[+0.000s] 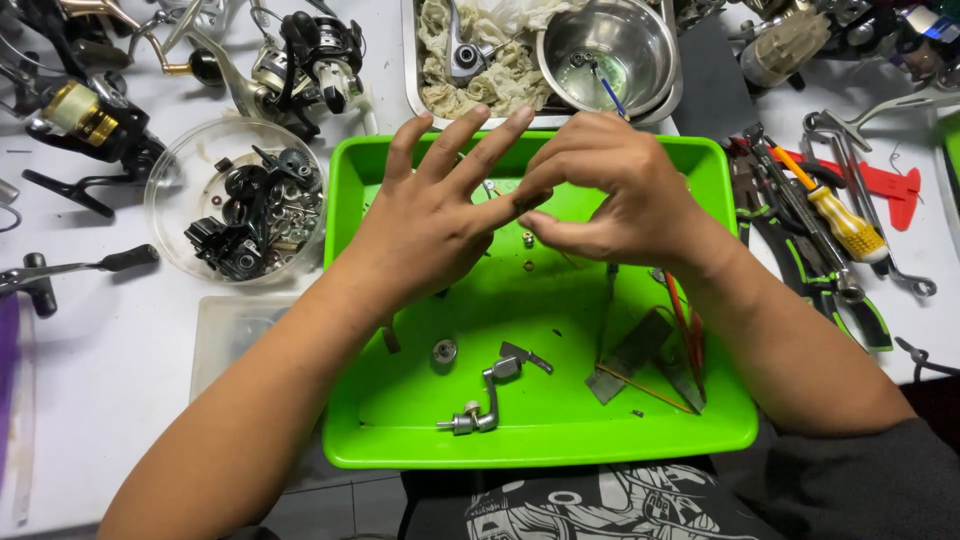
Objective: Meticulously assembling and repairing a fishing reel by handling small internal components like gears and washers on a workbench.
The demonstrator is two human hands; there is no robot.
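Both my hands hover over a bright green plastic tray [400,430]. My left hand [435,215] has its fingers spread upward, thumb touching the right hand's fingertips. My right hand [615,190] curls its fingers and thumb together in a pinch at that spot; whatever sits between them is too small to see. In the tray below lie a metal crank handle [480,400], a small round metal part [444,350], tiny nuts [527,240], flat grey metal pieces [630,360] and thin red-handled tools [685,330].
A clear round dish [170,190] of dark reel parts stands left of the tray. Fishing reels [310,60] lie at the back left. A steel tray [410,60] behind holds rags and a metal bowl [610,45]. Pliers and a yellow-handled screwdriver [845,225] lie right.
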